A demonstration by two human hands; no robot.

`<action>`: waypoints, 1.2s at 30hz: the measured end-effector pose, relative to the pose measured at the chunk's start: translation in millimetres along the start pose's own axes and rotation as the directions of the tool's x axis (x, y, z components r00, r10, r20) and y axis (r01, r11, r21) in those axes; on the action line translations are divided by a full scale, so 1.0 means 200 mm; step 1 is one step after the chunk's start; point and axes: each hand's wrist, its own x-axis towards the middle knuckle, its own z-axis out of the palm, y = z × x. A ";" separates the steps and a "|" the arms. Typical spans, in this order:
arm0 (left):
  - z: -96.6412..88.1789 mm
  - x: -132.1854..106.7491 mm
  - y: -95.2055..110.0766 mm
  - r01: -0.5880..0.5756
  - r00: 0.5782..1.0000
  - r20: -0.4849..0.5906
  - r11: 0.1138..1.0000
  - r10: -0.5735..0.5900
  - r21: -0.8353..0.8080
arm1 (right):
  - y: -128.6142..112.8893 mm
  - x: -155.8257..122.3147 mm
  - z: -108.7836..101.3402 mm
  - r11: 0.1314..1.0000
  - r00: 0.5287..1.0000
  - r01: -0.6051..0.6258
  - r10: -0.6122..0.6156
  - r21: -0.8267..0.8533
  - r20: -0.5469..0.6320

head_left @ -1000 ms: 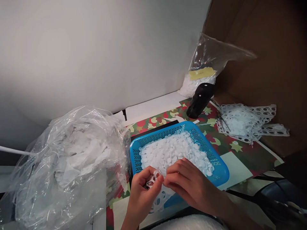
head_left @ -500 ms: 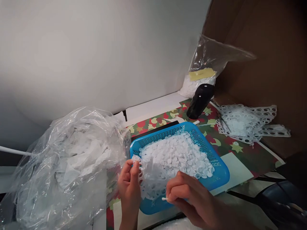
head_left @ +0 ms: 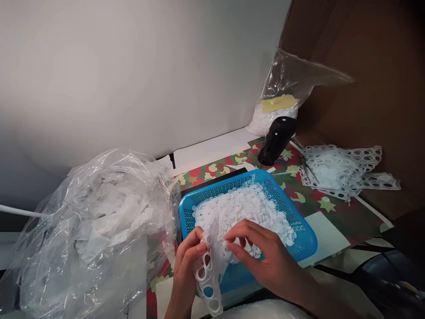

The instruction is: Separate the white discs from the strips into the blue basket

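Observation:
My left hand [head_left: 187,259] is closed on a thin white sheet [head_left: 210,290] punched with round holes, gripping it along its left edge. The sheet hangs folded over the near left corner of a blue plastic basket [head_left: 307,241]. My right hand [head_left: 260,252] is curled over the basket, with thumb and index fingertips brought close together at the sheet's right side. Whatever lies between those fingertips is too small to make out. Many small white discs [head_left: 247,204] fill the basket, and some are hidden behind my hands.
A large clear plastic bag [head_left: 66,248] of white sheet material lies at left. Behind the basket stand a black cylindrical object [head_left: 277,141] and a clear bag of white discs [head_left: 260,119] with a yellow label. Punched sheets [head_left: 352,168] are piled at right, by a brown panel [head_left: 365,57].
The sheet has been lifted and turned, and its holed strip now hangs toward me. My right hand has moved up and left toward the sheet; the white bit at its fingertips no longer shows.

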 end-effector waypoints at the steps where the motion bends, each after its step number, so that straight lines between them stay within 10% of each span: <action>1: 0.00 0.00 0.00 -0.021 1.000 0.016 0.999 0.020 0.037 | -0.01 0.00 0.01 1.000 1.000 -0.003 0.003 0.021 0.026; 7: -0.01 -0.01 -0.04 -0.293 0.956 0.112 0.903 0.272 0.314 | -0.04 0.03 0.02 0.999 0.999 -0.038 0.038 -0.013 0.033; 16: -0.01 -0.01 -0.04 -0.618 0.779 0.429 0.442 0.457 0.651 | -0.02 0.03 0.01 0.979 0.991 0.096 -0.112 -0.178 -0.078; 26: -0.02 0.01 -0.09 -0.511 0.858 0.297 0.751 0.419 0.418 | 0.02 0.06 -0.10 0.954 0.939 -0.096 -0.008 -0.284 -0.344; 31: -0.01 0.02 -0.10 -0.421 0.901 0.174 0.899 0.398 0.122 | 0.06 0.04 -0.16 0.918 0.808 -0.231 -0.003 -0.322 -0.589; 36: 0.02 0.04 -0.08 -0.263 0.946 0.155 0.954 0.284 -0.141 | 0.05 0.02 -0.11 0.938 0.977 -0.020 -0.054 -0.345 -0.204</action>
